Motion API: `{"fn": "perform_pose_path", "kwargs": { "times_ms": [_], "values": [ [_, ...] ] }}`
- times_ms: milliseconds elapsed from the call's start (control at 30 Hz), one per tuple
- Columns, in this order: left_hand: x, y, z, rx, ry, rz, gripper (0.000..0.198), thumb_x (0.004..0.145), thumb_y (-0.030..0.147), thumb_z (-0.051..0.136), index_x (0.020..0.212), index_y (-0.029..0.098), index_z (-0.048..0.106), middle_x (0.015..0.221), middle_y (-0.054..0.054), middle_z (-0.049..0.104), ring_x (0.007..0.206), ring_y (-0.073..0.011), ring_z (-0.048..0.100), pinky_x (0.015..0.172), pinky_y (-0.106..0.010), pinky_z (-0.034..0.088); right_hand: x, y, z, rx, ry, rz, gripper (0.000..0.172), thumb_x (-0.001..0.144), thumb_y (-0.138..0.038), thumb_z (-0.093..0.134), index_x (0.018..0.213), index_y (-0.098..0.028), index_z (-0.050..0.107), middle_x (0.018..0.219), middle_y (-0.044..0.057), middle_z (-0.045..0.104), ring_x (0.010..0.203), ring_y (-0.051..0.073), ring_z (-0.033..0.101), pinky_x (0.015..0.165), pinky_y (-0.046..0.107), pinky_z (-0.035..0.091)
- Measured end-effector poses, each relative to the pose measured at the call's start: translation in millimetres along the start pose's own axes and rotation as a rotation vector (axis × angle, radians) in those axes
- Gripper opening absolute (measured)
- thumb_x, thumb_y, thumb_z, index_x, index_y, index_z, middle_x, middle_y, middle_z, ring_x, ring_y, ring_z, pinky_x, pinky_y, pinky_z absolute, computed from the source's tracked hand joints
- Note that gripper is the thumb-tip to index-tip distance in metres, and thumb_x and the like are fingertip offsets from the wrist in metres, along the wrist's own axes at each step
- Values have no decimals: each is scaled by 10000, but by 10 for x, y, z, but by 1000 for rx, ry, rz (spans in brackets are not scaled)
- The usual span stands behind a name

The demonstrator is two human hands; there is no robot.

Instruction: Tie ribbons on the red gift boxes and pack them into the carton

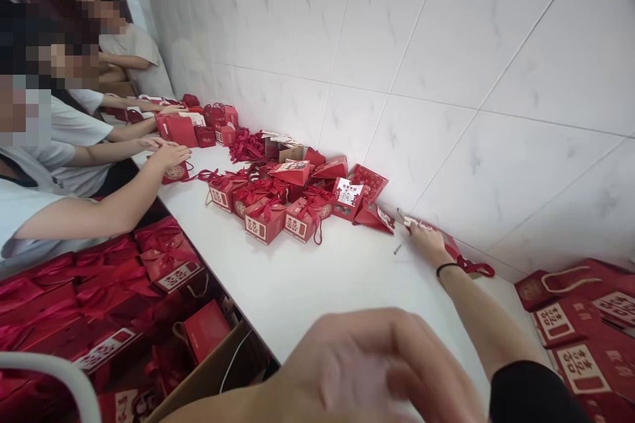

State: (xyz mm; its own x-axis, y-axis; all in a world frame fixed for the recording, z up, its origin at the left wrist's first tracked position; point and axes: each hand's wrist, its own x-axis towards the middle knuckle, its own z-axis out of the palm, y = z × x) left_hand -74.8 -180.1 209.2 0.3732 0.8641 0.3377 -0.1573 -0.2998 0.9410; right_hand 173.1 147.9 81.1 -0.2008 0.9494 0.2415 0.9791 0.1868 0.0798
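Note:
Close to the camera, my left hand (367, 357) is blurred, its fingers loosely curled and apart from the thumb; nothing shows in it. My right hand (429, 242), with a black band at the wrist, reaches to the wall side of the white table (317, 277). Its fingers are closed at a pale and red piece with thin grey ends sticking out, too small to name. Beside that hand lies a flat red package with a red ribbon (476, 268). To its left are a tilted red box (374, 218) and several red gift boxes with ribbon bows (265, 221).
Co-workers sit along the left; one person's hands (166, 152) are at a small red box (176, 172). Ribbons (247, 145) are heaped mid-table. Packed red boxes (171, 258) fill the lower left, and more red boxes (578, 363) stand at the right. A tiled wall (446, 158) borders the table.

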Motion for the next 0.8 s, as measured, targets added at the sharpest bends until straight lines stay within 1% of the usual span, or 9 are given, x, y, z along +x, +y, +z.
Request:
{"fn": "perform_pose_path", "kwargs": {
  "times_ms": [100,267,333,433,500,567,667,733,800],
  "values": [
    [120,-347,-121,3,107,-37,241,855,409,514,845,189,611,917,-55,633,860,-161,596,785,-304,477,-90,16,-400,136,137,28,193,893,-103,427,1047,-64,536,689,101,618,610,211,606,575,295,445],
    [291,-831,-445,419,602,70,159,841,276,516,981,208,545,1088,-66,562,1105,-201,506,956,-378,395,-744,-372,-929,469,301,-90,209,955,-308,323,963,-177,486,724,35,596,621,153,582,573,241,457],
    [310,-849,-552,453,696,117,169,830,298,535,969,205,516,1173,-81,522,1175,-211,473,993,-395,377,-1094,-637,-1091,955,276,-267,252,913,-427,409,854,-194,485,644,4,542,557,145,529,532,243,443],
    [261,-727,-616,417,668,88,202,805,337,583,887,205,452,1161,-81,550,1113,-202,535,952,-385,418,-1554,-1011,-1310,1279,121,-336,317,838,-478,554,719,-189,503,618,-9,509,511,112,452,489,220,391],
    [188,-613,-595,339,578,41,234,804,337,591,837,214,395,1008,-53,628,934,-174,617,830,-346,479,-1769,-1195,-1410,1371,36,-337,343,803,-486,608,681,-179,515,605,-13,496,505,99,419,468,207,349],
    [99,-515,-557,283,521,24,240,818,320,577,790,217,362,835,-19,663,767,-151,640,703,-302,495,-1905,-1321,-1452,1432,-27,-344,363,792,-494,620,659,-172,514,566,-28,458,481,85,375,447,197,309],
    [-45,-418,-545,288,515,44,212,820,302,584,745,201,414,783,-27,681,726,-154,654,652,-280,494,-1999,-1429,-1431,1501,-100,-339,350,798,-469,621,659,-165,519,560,-34,460,475,75,371,444,186,301],
    [-142,-374,-593,253,444,35,146,826,315,580,812,188,510,862,-55,700,764,-172,669,651,-282,505,-2021,-1472,-1401,1567,-162,-306,317,795,-441,634,684,-161,535,588,-25,507,489,78,415,449,180,317],
    [-230,-337,-671,171,339,26,242,841,342,561,1046,214,547,965,-74,703,774,-181,676,635,-287,516,-2035,-1512,-1384,1657,-271,-270,289,776,-417,657,695,-160,552,597,-22,536,486,81,449,439,177,330]
  ]
}}
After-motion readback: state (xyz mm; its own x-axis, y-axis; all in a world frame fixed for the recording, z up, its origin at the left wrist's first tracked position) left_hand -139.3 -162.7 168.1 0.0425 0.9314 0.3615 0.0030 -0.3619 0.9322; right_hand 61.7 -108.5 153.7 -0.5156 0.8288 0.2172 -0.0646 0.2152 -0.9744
